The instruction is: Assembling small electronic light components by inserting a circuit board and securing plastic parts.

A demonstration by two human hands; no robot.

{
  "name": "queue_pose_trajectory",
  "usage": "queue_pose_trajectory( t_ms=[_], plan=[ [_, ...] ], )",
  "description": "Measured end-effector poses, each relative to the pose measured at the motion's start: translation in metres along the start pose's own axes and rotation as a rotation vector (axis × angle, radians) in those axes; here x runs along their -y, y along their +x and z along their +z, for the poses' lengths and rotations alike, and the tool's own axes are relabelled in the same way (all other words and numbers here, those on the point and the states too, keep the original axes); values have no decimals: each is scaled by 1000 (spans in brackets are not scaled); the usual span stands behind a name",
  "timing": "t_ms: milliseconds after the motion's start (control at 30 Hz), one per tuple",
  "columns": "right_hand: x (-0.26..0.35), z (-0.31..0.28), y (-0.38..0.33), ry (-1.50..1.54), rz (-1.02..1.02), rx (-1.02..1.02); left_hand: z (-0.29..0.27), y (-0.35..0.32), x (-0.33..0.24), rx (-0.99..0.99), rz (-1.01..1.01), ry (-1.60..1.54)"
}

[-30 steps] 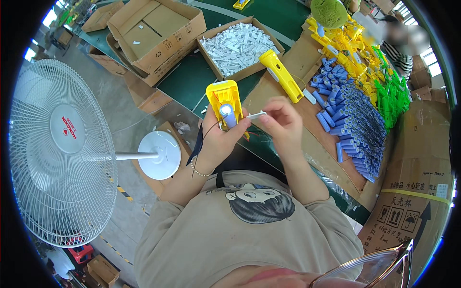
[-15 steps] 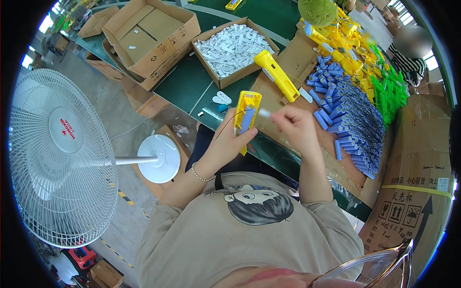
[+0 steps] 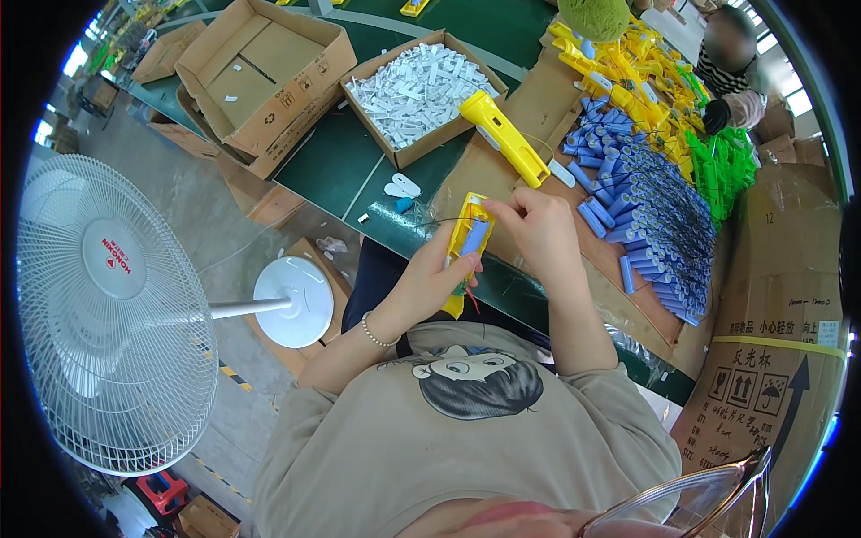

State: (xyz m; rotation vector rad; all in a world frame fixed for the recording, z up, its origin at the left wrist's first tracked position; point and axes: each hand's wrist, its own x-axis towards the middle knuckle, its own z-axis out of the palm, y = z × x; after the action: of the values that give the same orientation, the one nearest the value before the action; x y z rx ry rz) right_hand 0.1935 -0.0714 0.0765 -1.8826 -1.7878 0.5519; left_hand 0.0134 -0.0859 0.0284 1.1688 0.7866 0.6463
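Observation:
My left hand (image 3: 437, 269) is closed round an opened yellow flashlight housing (image 3: 455, 264), tilted over the table's front edge. A blue battery cell (image 3: 475, 236) lies inside it, with my thumb across its lower part. Thin dark wires run out beside the housing, and a red wire (image 3: 473, 301) hangs below. My right hand (image 3: 536, 229) is closed in a pinch at the upper end of the housing. A small white piece (image 3: 476, 204) shows there beside the fingertips, mostly hidden. Beyond my hands a yellow flashlight (image 3: 507, 139) lies on cardboard, a small white part wired to it.
A cardboard box (image 3: 392, 154) of white parts stands ahead, with a larger open box (image 3: 336, 58) to its left. Blue cells (image 3: 650, 224), yellow housings (image 3: 628, 72) and green ones (image 3: 720, 175) are heaped at right. A fan (image 3: 117, 314) stands left; a person (image 3: 731, 76) is far right.
My right hand has moved left with the small white piece, from beside the housing to its upper end. The housing sits slightly lower and more tilted. The person's dark-gloved hand now shows far right.

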Motion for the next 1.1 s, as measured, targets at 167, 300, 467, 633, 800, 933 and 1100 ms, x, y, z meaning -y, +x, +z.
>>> queue_pose_trajectory(
  t_ms=[167,300,467,633,800,933,1100],
  plan=[
    [-17,10,4,448,-34,160,-4,-2,1,113,-92,-142],
    [-21,19,2,657,-61,209,-1,0,-6,70,-147,-134],
    [-19,16,0,823,-68,376,-9,5,-1,83,-118,-8],
    [-22,13,2,910,-47,436,-12,1,-18,162,-205,-51],
    [-24,-11,28,866,114,751,-35,7,-37,333,-223,77],
    [-12,-26,58,738,68,826,-43,25,-54,361,-225,108],
    [-23,-57,98,875,183,577,-81,41,-80,-74,319,-219]
  ],
)
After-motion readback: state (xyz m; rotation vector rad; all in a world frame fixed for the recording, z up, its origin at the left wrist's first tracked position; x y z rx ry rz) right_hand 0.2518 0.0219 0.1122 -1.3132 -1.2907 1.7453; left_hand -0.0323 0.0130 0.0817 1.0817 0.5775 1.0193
